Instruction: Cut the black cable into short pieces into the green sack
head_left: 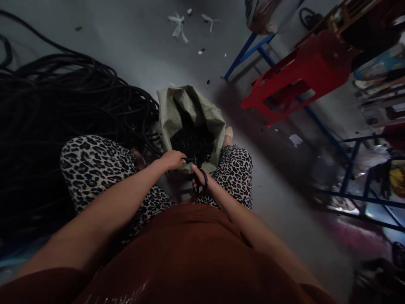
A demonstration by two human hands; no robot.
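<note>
My left hand (172, 160) is closed around a black rubber cord (189, 160), whose end sticks out to the right. In my right hand (199, 177) is a pair of scissors (205, 179) with black handles, the blades pointing up at the cord's end. Whether the blades touch the cord I cannot tell. Both hands are over the near rim of an open woven sack (164, 109) between my legs. Small black cut pieces (193, 141) lie inside the sack.
A large heap of black cord (79, 97) covers the floor at left. To the right a red plastic stool (303, 76) lies tilted in view near blue metal table legs (242, 59). Plastic scraps (179, 25) litter the grey floor ahead.
</note>
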